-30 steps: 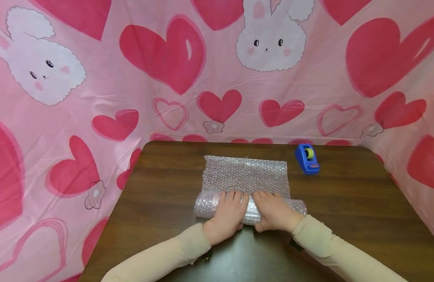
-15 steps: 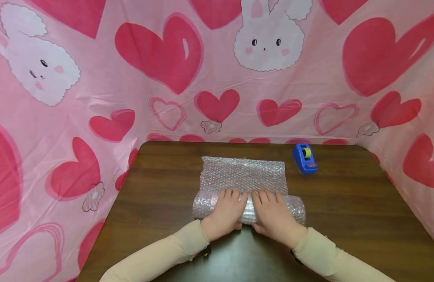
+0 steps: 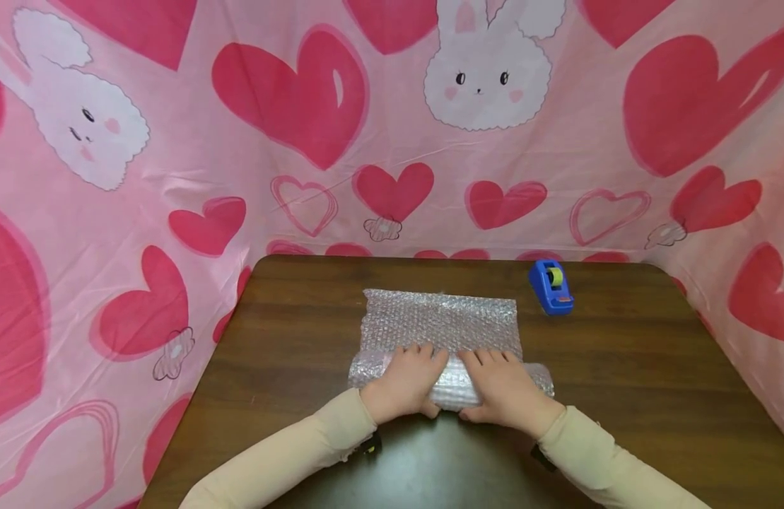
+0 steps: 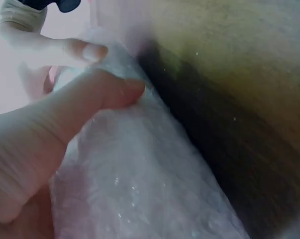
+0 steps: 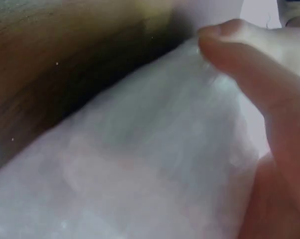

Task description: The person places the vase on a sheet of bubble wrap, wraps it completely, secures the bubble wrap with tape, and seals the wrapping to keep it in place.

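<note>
A roll of clear bubble wrap [image 3: 452, 389] lies crosswise on the table, with a flat sheet still attached [image 3: 439, 318] stretching away from it. My left hand [image 3: 407, 382] grips the roll left of its middle, fingers over the top and thumb on the near side. Just to the right, my right hand [image 3: 506, 389] holds it the same way. In the left wrist view the left thumb [image 4: 105, 92] presses along the plastic. The right thumb [image 5: 244, 64] does likewise in the right wrist view. Whatever may be inside the roll cannot be made out.
A blue tape dispenser [image 3: 553, 286] with a yellow-green roll stands at the back right of the dark wooden table [image 3: 621, 367]. Behind and beside the table hangs a pink cloth [image 3: 392, 141] printed with hearts and rabbits.
The sheet's far edge has slid slightly toward me, and the roll sits a touch nearer. Both hands keep hold of it; the gap between them looks a little wider than half a second ago.
</note>
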{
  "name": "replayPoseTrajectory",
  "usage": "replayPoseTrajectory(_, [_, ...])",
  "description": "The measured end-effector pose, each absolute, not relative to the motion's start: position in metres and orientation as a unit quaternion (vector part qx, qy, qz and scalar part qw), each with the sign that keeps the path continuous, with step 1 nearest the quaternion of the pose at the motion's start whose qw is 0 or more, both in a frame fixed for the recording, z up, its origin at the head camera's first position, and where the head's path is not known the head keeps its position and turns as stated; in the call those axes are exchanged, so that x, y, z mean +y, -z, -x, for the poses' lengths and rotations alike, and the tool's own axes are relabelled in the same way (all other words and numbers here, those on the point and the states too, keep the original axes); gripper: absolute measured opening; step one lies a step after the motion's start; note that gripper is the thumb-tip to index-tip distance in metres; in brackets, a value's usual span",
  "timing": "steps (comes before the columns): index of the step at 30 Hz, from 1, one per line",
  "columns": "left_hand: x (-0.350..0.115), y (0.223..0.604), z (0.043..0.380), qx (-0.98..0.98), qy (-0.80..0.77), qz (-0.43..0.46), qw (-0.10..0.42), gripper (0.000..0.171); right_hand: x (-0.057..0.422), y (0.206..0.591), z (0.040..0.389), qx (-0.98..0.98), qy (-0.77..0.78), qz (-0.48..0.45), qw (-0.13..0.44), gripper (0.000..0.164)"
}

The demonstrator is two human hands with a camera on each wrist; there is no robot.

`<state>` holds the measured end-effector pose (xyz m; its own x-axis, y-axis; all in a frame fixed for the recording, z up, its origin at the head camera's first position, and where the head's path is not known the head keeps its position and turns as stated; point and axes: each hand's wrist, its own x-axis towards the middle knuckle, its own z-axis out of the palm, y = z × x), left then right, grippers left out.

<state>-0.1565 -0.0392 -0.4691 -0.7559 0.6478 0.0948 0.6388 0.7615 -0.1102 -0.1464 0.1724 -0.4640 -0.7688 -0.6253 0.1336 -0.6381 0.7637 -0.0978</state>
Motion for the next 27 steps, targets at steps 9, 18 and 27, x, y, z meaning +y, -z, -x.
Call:
replayPoseTrajectory(9, [-0.045, 0.470, 0.168, -0.942, 0.036, 0.333, -0.016, 0.081, 0.181, 0.465, 0.158, -0.942, -0.117, -0.313, -0.022, 0.088])
replayPoseTrajectory(18, [-0.053, 0.462, 0.184, -0.929, 0.097, 0.338, -0.118, 0.082, 0.189, 0.467, 0.166, -0.941, -0.139, -0.303, -0.058, 0.095])
replayPoseTrajectory(27, [-0.054, 0.459, 0.195, -0.920, 0.100, 0.337, -0.173, 0.087, 0.183, 0.457, 0.165, -0.939, -0.087, -0.329, -0.049, 0.090])
